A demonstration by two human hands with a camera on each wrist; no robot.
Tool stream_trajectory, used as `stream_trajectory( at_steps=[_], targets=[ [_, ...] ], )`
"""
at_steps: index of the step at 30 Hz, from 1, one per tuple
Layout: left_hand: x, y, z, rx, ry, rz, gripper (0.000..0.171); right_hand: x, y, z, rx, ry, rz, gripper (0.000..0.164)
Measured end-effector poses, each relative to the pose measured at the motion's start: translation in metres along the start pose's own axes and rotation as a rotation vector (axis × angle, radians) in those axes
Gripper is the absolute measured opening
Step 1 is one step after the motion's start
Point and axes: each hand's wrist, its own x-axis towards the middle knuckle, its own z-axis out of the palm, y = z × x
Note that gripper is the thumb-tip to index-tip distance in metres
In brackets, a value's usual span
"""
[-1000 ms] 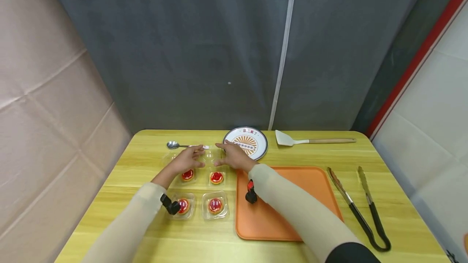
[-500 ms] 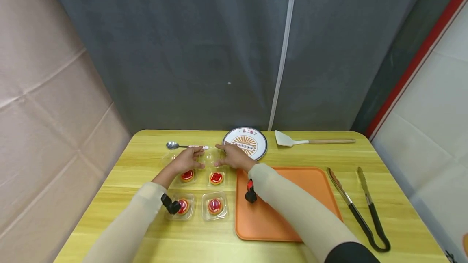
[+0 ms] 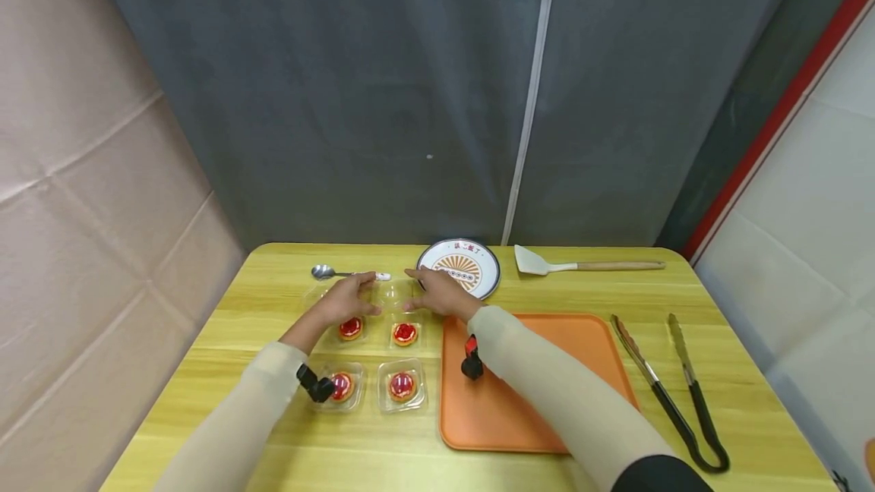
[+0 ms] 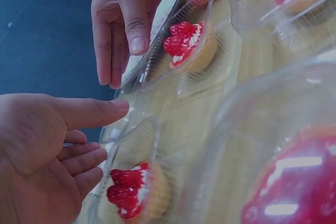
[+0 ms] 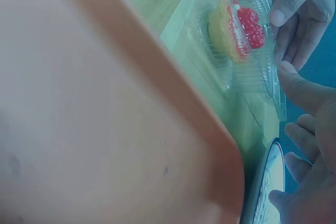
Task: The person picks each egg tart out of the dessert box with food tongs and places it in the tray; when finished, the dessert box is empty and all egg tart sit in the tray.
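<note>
In the head view my left hand (image 3: 347, 301) hovers at the far left tart box, fingers extended and nothing held. My right hand (image 3: 443, 294) stands opposite it, thumb near the raised clear lid (image 3: 393, 292) of the far right box and fingers over the plate's edge. Two red-topped tarts, one far left (image 3: 352, 327) and one far right (image 3: 405, 333), sit in opened clear plastic boxes. Nearer to me, two more tarts (image 3: 342, 386) (image 3: 402, 385) lie under closed lids. The left wrist view shows both hands with loosely straight fingers, the left thumb (image 4: 100, 111) beside the raised lids.
An orange tray (image 3: 519, 401) lies under my right forearm. Behind it is a white patterned plate (image 3: 472, 260). A spoon (image 3: 323, 272) lies at the back left, a white spatula (image 3: 540, 260) at the back right, and black-handled tongs (image 3: 677, 401) at the right.
Both hands stay almost where they were, with the left shifting very slightly to the left. The boxes, tarts and tools have not moved.
</note>
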Motion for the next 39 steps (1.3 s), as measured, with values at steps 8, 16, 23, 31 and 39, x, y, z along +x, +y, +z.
stream_trajectory(
  at_steps=[8,16,23,31,39],
  targets=[
    [-0.023,0.007,-0.014,0.088,0.049,0.073,0.085,-0.01,-0.002,-0.008,0.01,0.019,-0.003,0.08],
    [-0.076,0.011,-0.021,0.142,0.108,0.109,0.086,-0.031,-0.009,-0.006,0.045,0.005,-0.034,0.081],
    [-0.133,0.0,-0.018,0.133,0.079,0.147,0.088,-0.051,-0.022,0.012,0.07,-0.001,-0.119,0.083],
    [-0.174,-0.021,-0.007,0.06,0.058,0.07,0.096,-0.075,-0.05,0.039,0.023,-0.034,-0.22,0.084],
    [-0.179,-0.048,0.011,-0.127,0.022,0.077,0.099,-0.086,-0.078,0.07,-0.04,-0.08,-0.336,0.085]
  ],
)
